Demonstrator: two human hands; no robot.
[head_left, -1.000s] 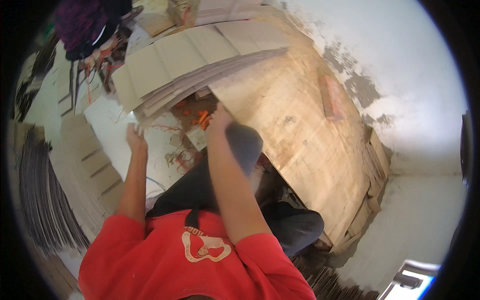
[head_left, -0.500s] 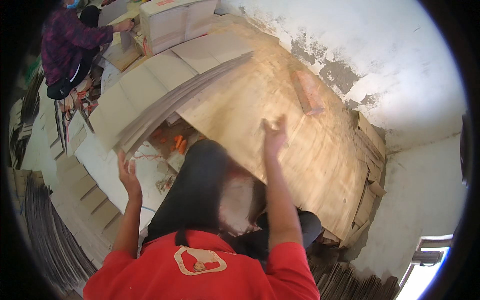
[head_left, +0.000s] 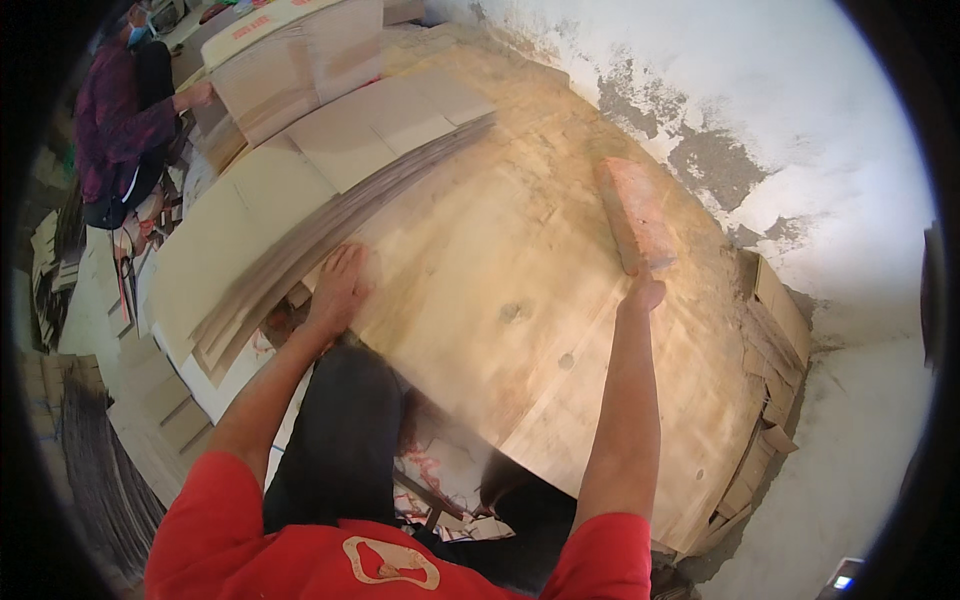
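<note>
Brick lies just ahead of the right hand, the nearer one, fingers at its near end; I cannot tell whether they grip. Its long axis runs away, slightly leftward, across the plywood counter. The left hand, fingers loosely extended, rests beside stacked cardboard sheets. Farther off, a carton bears blurred red print.

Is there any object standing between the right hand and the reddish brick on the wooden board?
Nothing visible is. The right hand is at the brick's near end, apparently touching it; the cardboard stack lies well to the left.
</note>
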